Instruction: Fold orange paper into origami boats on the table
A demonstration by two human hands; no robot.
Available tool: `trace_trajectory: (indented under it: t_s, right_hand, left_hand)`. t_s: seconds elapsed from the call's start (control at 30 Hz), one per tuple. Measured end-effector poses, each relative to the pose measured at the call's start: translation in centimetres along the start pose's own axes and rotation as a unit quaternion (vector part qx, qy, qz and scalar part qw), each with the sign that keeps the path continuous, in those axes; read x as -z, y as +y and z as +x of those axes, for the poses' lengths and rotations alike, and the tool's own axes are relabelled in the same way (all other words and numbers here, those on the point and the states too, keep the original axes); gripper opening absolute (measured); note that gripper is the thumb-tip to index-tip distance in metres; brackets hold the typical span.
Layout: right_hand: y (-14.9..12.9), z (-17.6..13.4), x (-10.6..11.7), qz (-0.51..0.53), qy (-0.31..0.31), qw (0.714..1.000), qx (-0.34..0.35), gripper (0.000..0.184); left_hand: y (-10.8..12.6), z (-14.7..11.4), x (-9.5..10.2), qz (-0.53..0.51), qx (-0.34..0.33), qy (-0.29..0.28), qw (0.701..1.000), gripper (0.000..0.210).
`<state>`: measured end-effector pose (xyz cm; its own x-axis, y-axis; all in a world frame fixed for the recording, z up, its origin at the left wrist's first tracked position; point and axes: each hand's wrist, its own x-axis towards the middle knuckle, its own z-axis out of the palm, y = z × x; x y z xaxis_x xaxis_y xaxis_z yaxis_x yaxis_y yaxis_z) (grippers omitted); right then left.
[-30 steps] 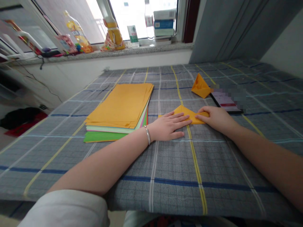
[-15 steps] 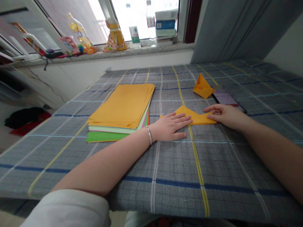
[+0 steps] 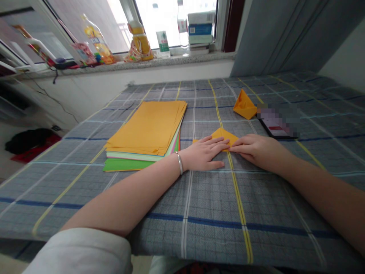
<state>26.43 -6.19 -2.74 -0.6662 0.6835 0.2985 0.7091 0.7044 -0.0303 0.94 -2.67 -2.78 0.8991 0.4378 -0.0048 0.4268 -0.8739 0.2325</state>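
A piece of folded orange paper [image 3: 224, 133] lies on the checked tablecloth, its peak pointing away from me. My left hand [image 3: 203, 153], with a silver bangle at the wrist, rests flat across the paper's left part, fingers stretched out. From the right, my right hand [image 3: 251, 150] has its fingertips and thumb pressed together on the paper's right part, close to the left fingertips. Both hands cover much of the paper's lower edge. Beyond them stands a finished-looking folded orange paper shape [image 3: 245, 106], pointed at the top.
A stack of coloured paper [image 3: 148, 125], orange on top, lies to the left. A phone [image 3: 275, 123] with a partly blurred screen lies at the right. Bottles and boxes [image 3: 200, 30] line the windowsill [image 3: 176, 61] behind the table.
My right hand has moved left, from the paper's right tip to near my left fingertips. The right strip of paper no longer shows there, and more of the phone is visible. My left hand stays put.
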Motion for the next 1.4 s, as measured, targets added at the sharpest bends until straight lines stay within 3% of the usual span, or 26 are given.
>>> trace_trajectory:
  t_s: [0.23, 0.67, 1.0, 1.3, 1.4]
  right_hand:
    - [0.2, -0.1, 0.2, -0.028, -0.019, 0.999, 0.0, 0.034]
    - [1.2, -1.1, 1.5, -0.069, -0.059, 0.996, -0.005, 0.031]
    - [3.5, -2.5, 2.5, -0.092, -0.132, 0.986, -0.051, 0.029]
    - [4.4, -3.2, 2.5, -0.068, -0.125, 0.988, -0.064, 0.026]
    - [4.2, -3.1, 2.8, -0.077, -0.14, 0.98, -0.122, 0.021]
  left_hand:
    - [0.1, 0.0, 0.2, 0.01, -0.009, -0.009, 1.0, 0.054]
    - [0.0, 0.1, 0.3, 0.04, -0.017, -0.024, 0.999, 0.059]
    - [0.0, 0.1, 0.2, 0.047, -0.013, -0.024, 0.998, 0.059]
    - [0.0, 0.1, 0.2, 0.044, -0.016, -0.02, 0.999, 0.059]
    - [0.0, 0.1, 0.2, 0.045, -0.017, -0.016, 0.999, 0.059]
